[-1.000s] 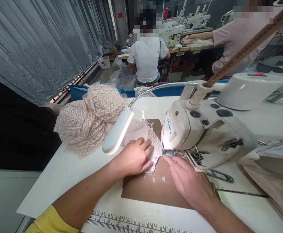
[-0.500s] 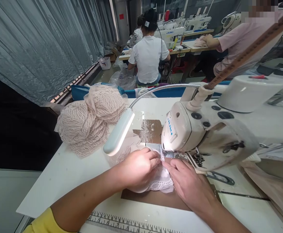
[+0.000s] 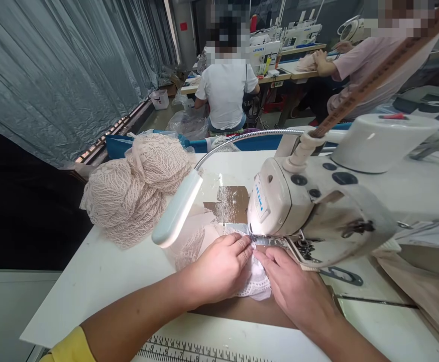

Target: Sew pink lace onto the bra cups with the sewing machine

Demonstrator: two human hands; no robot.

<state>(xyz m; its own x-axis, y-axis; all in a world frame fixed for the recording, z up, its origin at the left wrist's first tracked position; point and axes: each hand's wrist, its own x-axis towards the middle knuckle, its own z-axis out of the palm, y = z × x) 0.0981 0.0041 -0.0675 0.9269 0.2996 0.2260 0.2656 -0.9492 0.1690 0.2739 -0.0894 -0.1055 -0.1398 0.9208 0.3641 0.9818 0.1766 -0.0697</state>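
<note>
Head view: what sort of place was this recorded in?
Probably a garment-sewing workshop. A sewing machine stands in the foreground, a heap of lace pieces lies on the white table, and beyond, a co-worker in a white top sits near more sewing machines.

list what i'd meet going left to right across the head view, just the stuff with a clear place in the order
Pile of lace pieces → left hand → right hand → white cone with a red top
</note>
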